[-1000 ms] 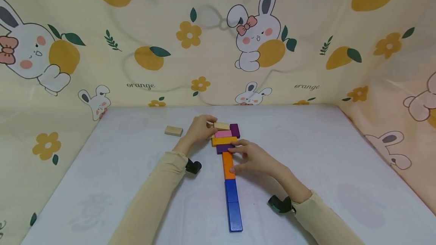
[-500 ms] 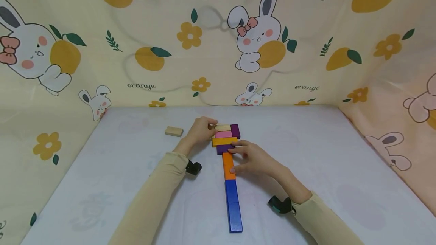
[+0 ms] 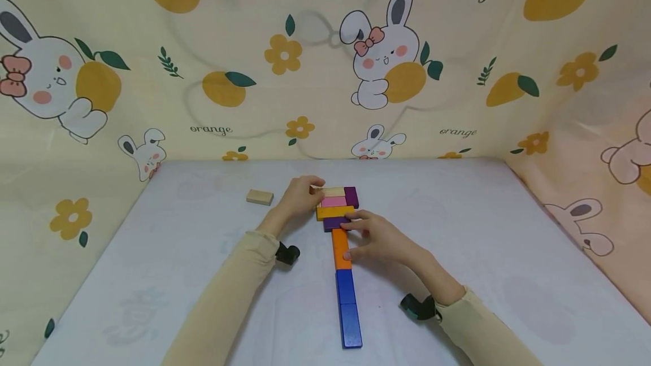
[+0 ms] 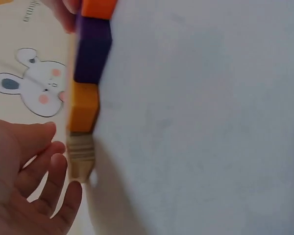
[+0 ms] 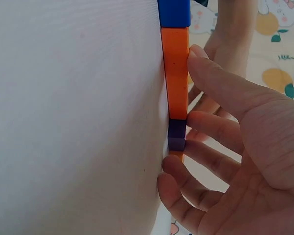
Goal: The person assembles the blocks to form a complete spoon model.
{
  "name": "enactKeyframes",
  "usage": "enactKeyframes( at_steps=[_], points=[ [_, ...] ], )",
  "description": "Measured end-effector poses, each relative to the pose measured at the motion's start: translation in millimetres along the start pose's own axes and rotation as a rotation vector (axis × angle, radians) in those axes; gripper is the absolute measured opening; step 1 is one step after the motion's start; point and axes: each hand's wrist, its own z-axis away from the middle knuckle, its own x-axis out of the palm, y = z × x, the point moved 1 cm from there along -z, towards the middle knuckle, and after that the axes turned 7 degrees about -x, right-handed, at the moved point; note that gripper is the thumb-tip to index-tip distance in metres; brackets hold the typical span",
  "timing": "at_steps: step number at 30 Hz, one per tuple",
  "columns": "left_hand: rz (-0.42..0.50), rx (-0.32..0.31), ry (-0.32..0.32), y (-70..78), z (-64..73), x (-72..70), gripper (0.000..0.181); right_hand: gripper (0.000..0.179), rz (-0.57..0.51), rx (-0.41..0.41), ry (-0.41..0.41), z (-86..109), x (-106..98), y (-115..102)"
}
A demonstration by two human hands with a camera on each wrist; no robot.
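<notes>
Coloured blocks form a long figure on the white table [image 3: 447, 275]. At its far end lie a plain wood block [image 3: 335, 191], a pink block [image 3: 334, 201] and a dark purple block [image 3: 351, 197]. A yellow block [image 3: 334, 213], a purple block [image 3: 333, 223], an orange block [image 3: 341, 248] and two blue blocks [image 3: 351, 325] run toward me. My left hand [image 3: 299, 195] has its fingertips at the left end of the plain block, fingers loosely bent. My right hand [image 3: 381, 237] rests loosely spread fingertips along the right side of the orange and purple blocks.
A loose plain wood block [image 3: 259, 196] lies on the table left of my left hand. A patterned cloth [image 3: 315, 89] rises behind the table's far edge and along both sides.
The plain wood block at the far end, tilted a second ago, now lies level against the pink block, with my left fingertips still beside it. My right hand has stayed put.
</notes>
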Motion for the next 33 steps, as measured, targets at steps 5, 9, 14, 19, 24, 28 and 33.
enactKeyframes(
  at_steps=[5,9,14,19,24,28,33],
  points=[
    [0.081,0.041,0.054,-3.9,17.3,-15.6,0.032,0.064,-0.004,0.011,-0.005,-0.2,1.4,-1.3],
    [0.091,0.070,0.100,-19.4,35.2,-40.0,0.029,0.065,0.003,0.001,-0.014,0.4,1.9,-2.5],
    [0.112,0.023,0.170,-50.9,51.6,-73.7,0.031,0.066,0.011,-0.009,-0.013,2.3,0.4,-3.4],
    [0.114,-0.032,0.189,-80.0,55.9,-98.8,0.035,0.066,0.017,0.002,-0.011,2.1,-0.4,-0.9],
    [0.089,-0.114,0.154,-103.7,56.3,-109.7,0.040,0.066,0.007,-0.009,-0.005,1.0,-0.7,0.3],
    [0.073,-0.130,0.122,-114.9,55.9,-110.2,0.041,0.066,-0.004,-0.017,-0.001,1.3,-1.7,-0.7],
    [0.059,-0.113,0.119,-119.8,55.5,-107.2,0.042,0.066,0.000,-0.020,-0.007,1.5,-1.2,0.0]
  ],
)
